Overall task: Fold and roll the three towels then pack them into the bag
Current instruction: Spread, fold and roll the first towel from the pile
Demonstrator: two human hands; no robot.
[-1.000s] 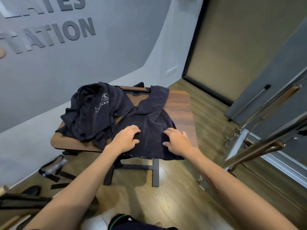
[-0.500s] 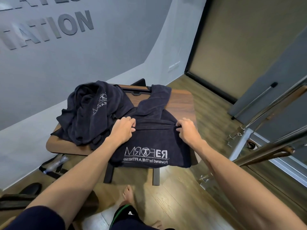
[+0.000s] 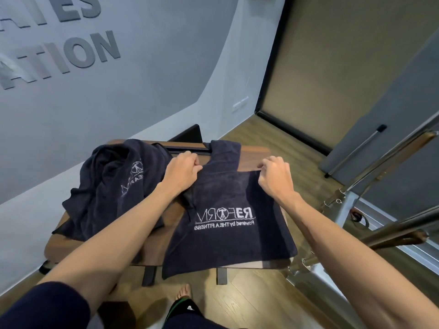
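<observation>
Hands, left (image 3: 181, 170) and right (image 3: 275, 178), grip clamped on dark towel (image 3: 228, 236), table (image 3: 253, 154) beneath

bare table strip (image 3: 255, 157) right of towels, crumpled towel heap (image 3: 111, 184) blocking left (near wall)

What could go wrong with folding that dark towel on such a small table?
The spread towel, which the left hand and right hand pinch at its far edge, overhangs the table at the near side, so it might slide off if released. The crumpled towel pile lies right beside it, partly off the left edge; a corner could get caught in the fold, or the pile could be nudged to the floor.
</observation>
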